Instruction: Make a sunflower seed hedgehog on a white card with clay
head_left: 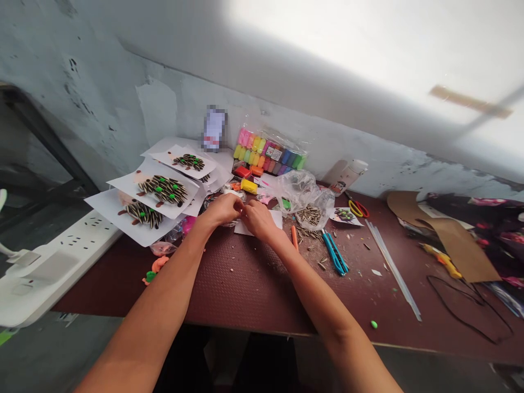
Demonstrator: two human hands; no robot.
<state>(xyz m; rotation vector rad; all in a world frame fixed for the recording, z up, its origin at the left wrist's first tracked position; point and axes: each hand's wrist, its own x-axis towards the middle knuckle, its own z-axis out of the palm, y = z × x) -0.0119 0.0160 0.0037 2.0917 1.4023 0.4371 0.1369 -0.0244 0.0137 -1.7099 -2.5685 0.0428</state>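
My left hand (223, 210) and my right hand (258, 219) meet at the middle of the brown table, fingertips nearly touching. Fingers on both are curled into a pinch; whatever lies between them is hidden. Under the right hand is a small white sheet of paper (278, 219). Just beyond are a yellow clay packet (249, 186) and a red clay packet (242, 172). A clear plastic bag (301, 188) with striped sunflower seeds (309, 215) lies right of my right hand. An orange stick (294, 238) rests by my right wrist.
Hedgehog pictures made with seeds (164, 188) are stacked at left, near a white power strip (69, 262). A multicolour clay pack (270, 153) leans at the wall. Rightward lie a blue cutter (335, 254), scissors (358, 208), glue sticks (393, 267) and a corded yellow glue gun (444, 261).
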